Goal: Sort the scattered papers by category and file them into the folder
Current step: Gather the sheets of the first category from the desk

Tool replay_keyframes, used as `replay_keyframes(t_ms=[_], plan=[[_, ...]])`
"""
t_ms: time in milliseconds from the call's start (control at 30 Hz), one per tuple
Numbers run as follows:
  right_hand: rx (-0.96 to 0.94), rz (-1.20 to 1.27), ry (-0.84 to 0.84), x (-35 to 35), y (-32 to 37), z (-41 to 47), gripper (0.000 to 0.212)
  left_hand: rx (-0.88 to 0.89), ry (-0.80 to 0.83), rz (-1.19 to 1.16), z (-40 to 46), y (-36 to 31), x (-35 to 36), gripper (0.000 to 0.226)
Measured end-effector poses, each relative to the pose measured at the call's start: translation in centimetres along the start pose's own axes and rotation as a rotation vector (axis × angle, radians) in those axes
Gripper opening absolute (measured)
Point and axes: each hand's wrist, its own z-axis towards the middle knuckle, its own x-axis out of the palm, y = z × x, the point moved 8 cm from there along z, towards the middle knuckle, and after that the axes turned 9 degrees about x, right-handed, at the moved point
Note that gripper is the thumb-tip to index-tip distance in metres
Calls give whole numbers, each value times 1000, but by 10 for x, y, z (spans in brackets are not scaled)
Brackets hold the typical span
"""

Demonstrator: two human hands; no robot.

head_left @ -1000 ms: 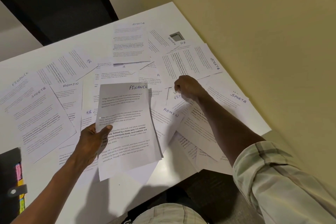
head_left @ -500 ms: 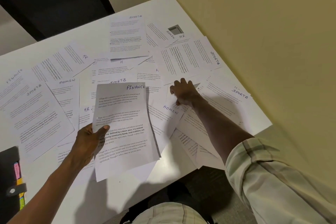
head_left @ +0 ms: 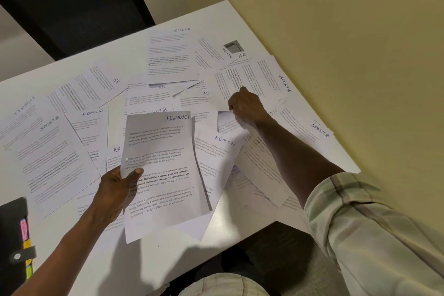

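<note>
Landmark: FINANCE sheet [head_left: 161, 170], held up off the white table [head_left: 149, 267] by the left hand [head_left: 115, 190]. Thumb lies on the sheet's printed face at its left edge, fingers curled behind, so the hand is clamped on the paper; at least one more sheet shows behind it at the bottom.

Right of the FINANCE sheet, the right hand [head_left: 247, 106] reaches out w/ fingers curled, pinching the top edge of a sheet [head_left: 228, 122] & lifting it off the pile; its heading can't be read. Just below that sheet lies an ADMIN sheet [head_left: 216, 151], partly under the FINANCE sheet's right edge.

Left of the FINANCE sheet: a SPORTS sheet [head_left: 52, 158], another ADMIN page [head_left: 91, 127], further out a 2nd FINANCE page [head_left: 21, 113]. Beyond it, toward the wall: HR pages [head_left: 89, 89], a SPORTS page [head_left: 168, 55] & a sideways SPORTS page [head_left: 259, 77].

Folder [head_left: 14, 235]: dark, w/ coloured tabs, at the table's near-left edge, well left of & below the FINANCE sheet, mostly cut off by the frame.
</note>
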Motion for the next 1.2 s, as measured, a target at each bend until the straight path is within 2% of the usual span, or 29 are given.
replay_keyframes(t_ms=[100,200,267,333,467,567,700,867,1000,1067,1200], plan=[[0,-15,-117,-20,-6,7,18,-7,-8,7,-1,-2,2,5],[33,-34,-211,-42,-17,14,36,-3,-19,26,0,-4,3,6],[65,-69,-148,-47,-21,19,25,-2,-18,24,0,-6,4,10],[90,-43,-97,-49,-27,25,17,0,-16,23,-2,-11,6,5],[163,-14,-57,-67,-34,33,25,10,-24,29,-3,-16,5,4],[204,20,-68,-81,-38,38,27,16,-38,33,-5,-21,6,16],[231,18,-83,-100,-38,45,29,41,-50,8,-7,-29,8,12],[155,74,-129,-144,-22,54,21,28,-59,-37,1,-27,0,11],[12,111,-229,-208,6,45,21,73,-84,-45,8,-39,-8,7],[-72,155,-223,-238,23,38,23,83,-91,-72,12,-47,-10,6],[-217,210,-156,-287,58,25,25,149,-146,-75,13,-73,-17,24]])
